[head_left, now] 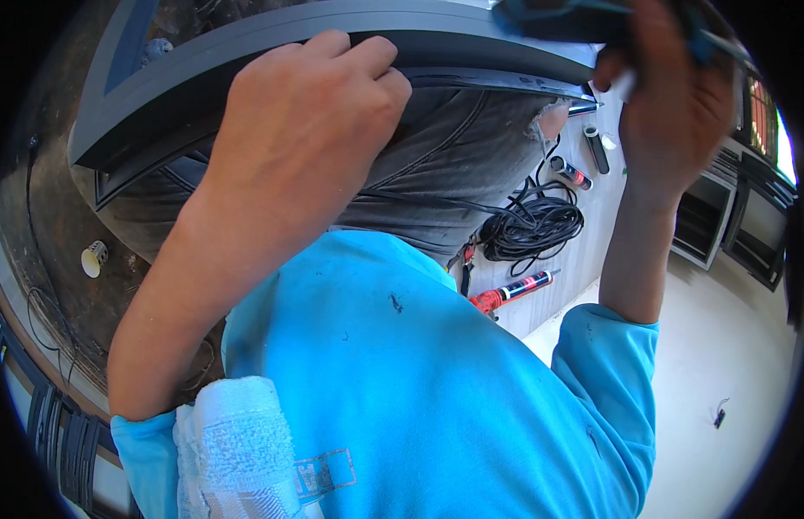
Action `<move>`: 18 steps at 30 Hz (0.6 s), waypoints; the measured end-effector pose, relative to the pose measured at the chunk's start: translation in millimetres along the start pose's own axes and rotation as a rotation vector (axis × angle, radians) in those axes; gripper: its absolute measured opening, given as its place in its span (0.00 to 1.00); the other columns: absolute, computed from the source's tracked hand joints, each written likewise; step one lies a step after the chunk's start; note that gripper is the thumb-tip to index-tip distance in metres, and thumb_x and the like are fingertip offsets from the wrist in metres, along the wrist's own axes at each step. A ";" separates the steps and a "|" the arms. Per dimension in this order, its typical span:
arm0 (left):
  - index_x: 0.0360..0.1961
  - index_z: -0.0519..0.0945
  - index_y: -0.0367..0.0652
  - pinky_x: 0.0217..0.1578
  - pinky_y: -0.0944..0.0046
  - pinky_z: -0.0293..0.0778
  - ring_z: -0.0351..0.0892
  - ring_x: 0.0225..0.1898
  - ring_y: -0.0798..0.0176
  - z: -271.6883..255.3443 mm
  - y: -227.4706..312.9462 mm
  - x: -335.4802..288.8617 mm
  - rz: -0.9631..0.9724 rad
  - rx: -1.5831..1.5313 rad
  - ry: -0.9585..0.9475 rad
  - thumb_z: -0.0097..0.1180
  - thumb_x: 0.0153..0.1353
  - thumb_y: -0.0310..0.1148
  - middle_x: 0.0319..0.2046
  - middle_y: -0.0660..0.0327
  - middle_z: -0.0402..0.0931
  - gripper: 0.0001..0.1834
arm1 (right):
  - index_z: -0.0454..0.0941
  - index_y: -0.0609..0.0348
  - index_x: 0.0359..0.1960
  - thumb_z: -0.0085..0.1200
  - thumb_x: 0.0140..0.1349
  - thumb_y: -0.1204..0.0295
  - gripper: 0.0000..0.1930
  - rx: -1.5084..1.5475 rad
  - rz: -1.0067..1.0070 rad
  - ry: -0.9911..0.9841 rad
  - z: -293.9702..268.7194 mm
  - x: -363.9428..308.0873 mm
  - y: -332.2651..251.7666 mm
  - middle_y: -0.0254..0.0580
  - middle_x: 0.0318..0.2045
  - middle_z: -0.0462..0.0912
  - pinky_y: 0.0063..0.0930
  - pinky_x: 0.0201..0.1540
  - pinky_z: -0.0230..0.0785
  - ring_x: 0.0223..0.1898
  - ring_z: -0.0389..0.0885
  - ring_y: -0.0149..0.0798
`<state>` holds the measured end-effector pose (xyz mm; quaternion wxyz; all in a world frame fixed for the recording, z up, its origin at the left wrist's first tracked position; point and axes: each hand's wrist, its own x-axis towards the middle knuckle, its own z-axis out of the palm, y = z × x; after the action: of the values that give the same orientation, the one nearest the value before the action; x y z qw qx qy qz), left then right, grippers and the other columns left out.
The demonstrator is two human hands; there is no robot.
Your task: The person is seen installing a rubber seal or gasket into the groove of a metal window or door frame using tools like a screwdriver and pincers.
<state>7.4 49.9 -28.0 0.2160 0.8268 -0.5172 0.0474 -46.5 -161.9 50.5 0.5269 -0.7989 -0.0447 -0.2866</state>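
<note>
A dark grey metal frame [471,54] lies across my lap at the top of the head view. My left hand [320,112] rests on it with curled fingers, closed at the frame's edge; the fingertips are hidden. Along the near side runs a thin black strip [497,83]. Raised at the upper right, my right hand [674,112] is wrapped round a black and blue tool [566,22]. The tool is smeared by motion, and its exact kind does not show.
To the right lie a coil of black cable [536,227], a red caulking gun [514,290] and two sealant tubes, one dark [596,149] and one with a red label [571,173]. Dark frames [709,212] stand farther right. A white towel [242,441] hangs over my left arm.
</note>
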 end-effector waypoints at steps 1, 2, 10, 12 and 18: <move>0.43 0.87 0.41 0.36 0.57 0.77 0.79 0.39 0.58 -0.5 2.0 1.7 0.009 -0.005 0.005 0.61 0.47 0.18 0.36 0.64 0.77 0.19 | 0.71 0.63 0.54 0.52 0.73 0.74 0.12 -0.058 0.010 -0.022 -5.7 -7.7 5.1 0.46 0.38 0.85 0.13 0.23 0.66 0.28 0.79 0.23; 0.43 0.87 0.41 0.36 0.57 0.77 0.79 0.38 0.58 -1.6 2.5 4.4 0.019 -0.038 -0.003 0.61 0.47 0.18 0.35 0.64 0.77 0.19 | 0.71 0.63 0.53 0.53 0.72 0.74 0.12 -0.114 0.021 -0.043 -13.1 -17.2 16.2 0.44 0.38 0.84 0.14 0.27 0.70 0.31 0.81 0.24; 0.43 0.87 0.41 0.36 0.58 0.77 0.78 0.38 0.58 2.0 3.6 8.2 0.062 -0.041 0.041 0.61 0.47 0.18 0.35 0.63 0.77 0.19 | 0.71 0.63 0.52 0.57 0.70 0.75 0.12 0.163 0.327 -0.348 -30.7 -4.2 -21.1 0.41 0.38 0.80 0.23 0.46 0.75 0.45 0.83 0.29; 0.43 0.87 0.41 0.36 0.58 0.77 0.78 0.38 0.58 3.2 -0.2 5.7 0.039 -0.038 0.015 0.61 0.47 0.18 0.35 0.63 0.77 0.19 | 0.71 0.62 0.52 0.57 0.70 0.76 0.12 -0.302 0.134 -0.388 -18.8 -23.0 36.5 0.41 0.40 0.79 0.23 0.46 0.75 0.45 0.83 0.29; 0.44 0.87 0.42 0.36 0.57 0.77 0.79 0.38 0.58 1.3 0.4 7.7 0.027 -0.038 -0.003 0.61 0.48 0.19 0.35 0.64 0.77 0.19 | 0.68 0.64 0.55 0.53 0.71 0.76 0.14 -0.336 0.014 0.111 28.7 -24.1 30.8 0.47 0.40 0.84 0.19 0.35 0.78 0.31 0.83 0.29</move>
<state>10.4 42.8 -26.7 0.2301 0.8155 -0.5297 0.0391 -43.2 -145.1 5.1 0.3899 -0.8588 0.0387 -0.3299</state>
